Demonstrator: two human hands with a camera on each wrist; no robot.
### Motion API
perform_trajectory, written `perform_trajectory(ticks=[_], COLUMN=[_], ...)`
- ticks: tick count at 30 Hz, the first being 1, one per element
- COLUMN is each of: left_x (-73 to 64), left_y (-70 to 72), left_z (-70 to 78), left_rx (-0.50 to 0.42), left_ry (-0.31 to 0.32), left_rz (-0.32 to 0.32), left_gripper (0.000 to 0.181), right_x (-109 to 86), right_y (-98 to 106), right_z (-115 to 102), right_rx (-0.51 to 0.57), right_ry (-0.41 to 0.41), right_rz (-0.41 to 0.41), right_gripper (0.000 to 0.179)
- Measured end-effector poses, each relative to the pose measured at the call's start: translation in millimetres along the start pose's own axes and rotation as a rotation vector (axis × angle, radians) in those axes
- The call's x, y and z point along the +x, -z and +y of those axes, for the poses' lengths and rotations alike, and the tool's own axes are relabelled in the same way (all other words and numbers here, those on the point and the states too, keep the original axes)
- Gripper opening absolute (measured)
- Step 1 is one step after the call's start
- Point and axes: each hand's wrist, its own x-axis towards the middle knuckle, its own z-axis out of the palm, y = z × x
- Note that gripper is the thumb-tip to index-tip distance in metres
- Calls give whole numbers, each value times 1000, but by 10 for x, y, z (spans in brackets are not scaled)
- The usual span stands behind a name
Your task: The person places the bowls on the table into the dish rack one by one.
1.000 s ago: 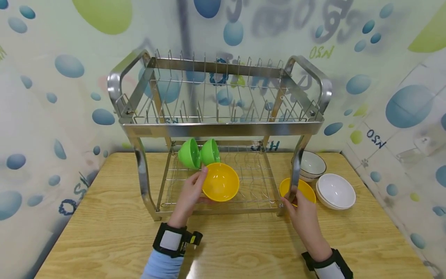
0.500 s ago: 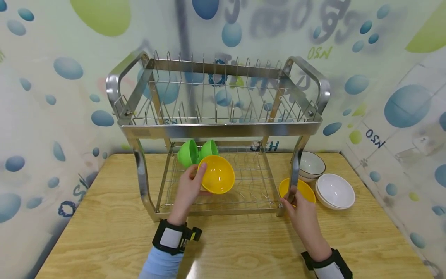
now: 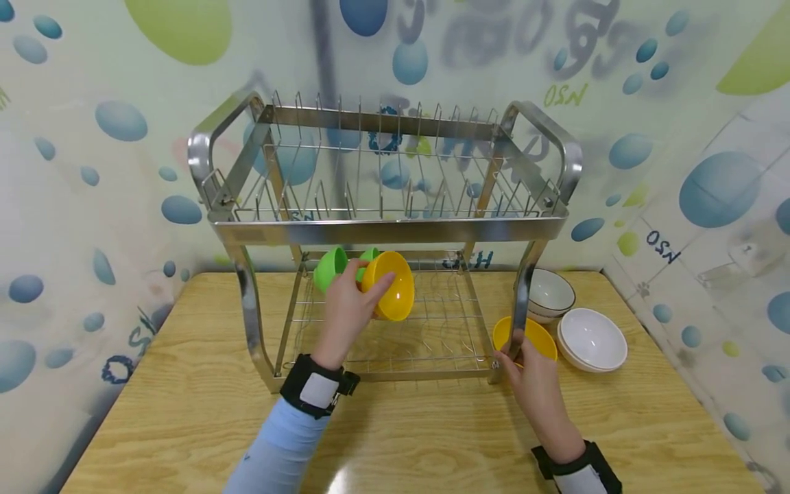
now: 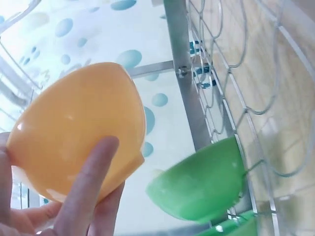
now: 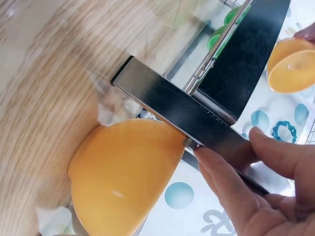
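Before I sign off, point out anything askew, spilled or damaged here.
Nothing stands out: the rack stands upright, the green bowls, though tipped, sit neatly on its lower tier, and no spill or damage shows.

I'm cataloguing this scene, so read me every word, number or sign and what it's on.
"OSN", green wall lettering, upper right in the head view; S possibly reversed.
"OSN", dark blue wall lettering, far right; same doubt.
Unreadable: blurred grey wall lettering at the top; fragments at left and behind the dish rack.
None visible on the yellow bowls, green bowls or white bowls.
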Motion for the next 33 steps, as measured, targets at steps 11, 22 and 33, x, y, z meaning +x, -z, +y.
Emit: perform_trajectory(ticks=[11,22,33], left_x=[211,479,685], left_y=[-239,-519,-706], left_z=[164,93,69], left_rx=[182,367,484], left_ry=[-62,-201,-218], left_rz=[38,109,82], left_gripper=[72,54,56], right_x=[-9,-6,-1], right_y=[-10,-17,-23], right_z=[8,20,25], right_rx=[0,4,-1], right_ry=[-18,14,11], right_rz=[-15,7,17], right_gripper=[21,21,21])
